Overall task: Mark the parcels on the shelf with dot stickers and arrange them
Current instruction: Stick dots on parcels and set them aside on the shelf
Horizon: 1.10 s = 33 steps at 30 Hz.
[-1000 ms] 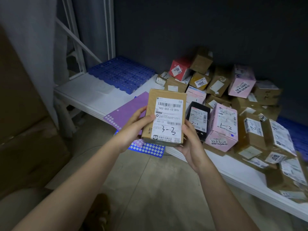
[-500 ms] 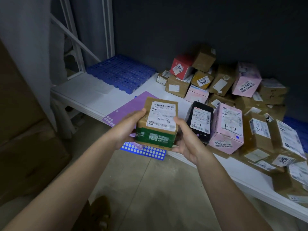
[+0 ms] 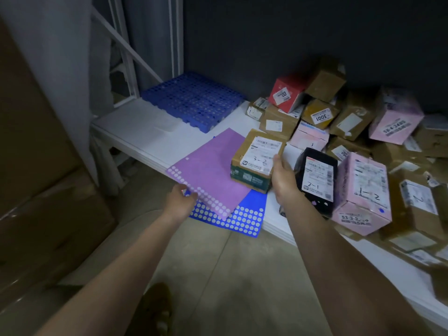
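head view: right hand [image 3: 281, 175] grips the right edge of the brown 3-3 parcel [image 3: 257, 158], which sits flat on the white shelf [image 3: 145, 134], partly on the purple sticker sheet [image 3: 213, 170]. left hand [image 3: 180, 202] pinches that sheet's near corner; blue sticker sheet [image 3: 244, 219] lies under it. black 2-1 parcel [image 3: 317, 178] just right of the right hand.
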Each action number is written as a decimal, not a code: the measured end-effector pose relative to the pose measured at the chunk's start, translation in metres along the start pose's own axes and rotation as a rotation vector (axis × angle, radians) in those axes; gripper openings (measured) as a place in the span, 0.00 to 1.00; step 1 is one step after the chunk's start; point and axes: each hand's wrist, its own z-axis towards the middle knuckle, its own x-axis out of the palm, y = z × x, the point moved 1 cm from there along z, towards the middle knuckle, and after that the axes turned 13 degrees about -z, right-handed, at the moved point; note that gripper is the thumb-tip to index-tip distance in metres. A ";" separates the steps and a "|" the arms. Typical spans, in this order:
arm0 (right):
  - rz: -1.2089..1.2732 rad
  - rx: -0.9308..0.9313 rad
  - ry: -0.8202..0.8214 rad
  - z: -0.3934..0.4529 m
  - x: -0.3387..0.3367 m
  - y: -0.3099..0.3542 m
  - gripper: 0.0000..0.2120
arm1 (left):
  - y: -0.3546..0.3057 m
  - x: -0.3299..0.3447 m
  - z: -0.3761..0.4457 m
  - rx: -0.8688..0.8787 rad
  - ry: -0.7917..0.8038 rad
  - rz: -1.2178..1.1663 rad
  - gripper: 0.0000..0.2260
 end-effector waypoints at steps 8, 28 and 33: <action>-0.512 -0.623 -0.235 -0.075 0.009 -0.056 0.20 | 0.012 0.021 -0.031 0.109 -0.212 0.001 0.27; -1.151 -1.224 -0.323 -0.075 0.014 -0.118 0.10 | -0.022 0.012 0.002 0.200 -0.259 0.064 0.16; -0.962 -1.234 -0.206 -0.085 0.018 -0.126 0.10 | 0.005 0.051 -0.042 0.469 0.065 0.492 0.11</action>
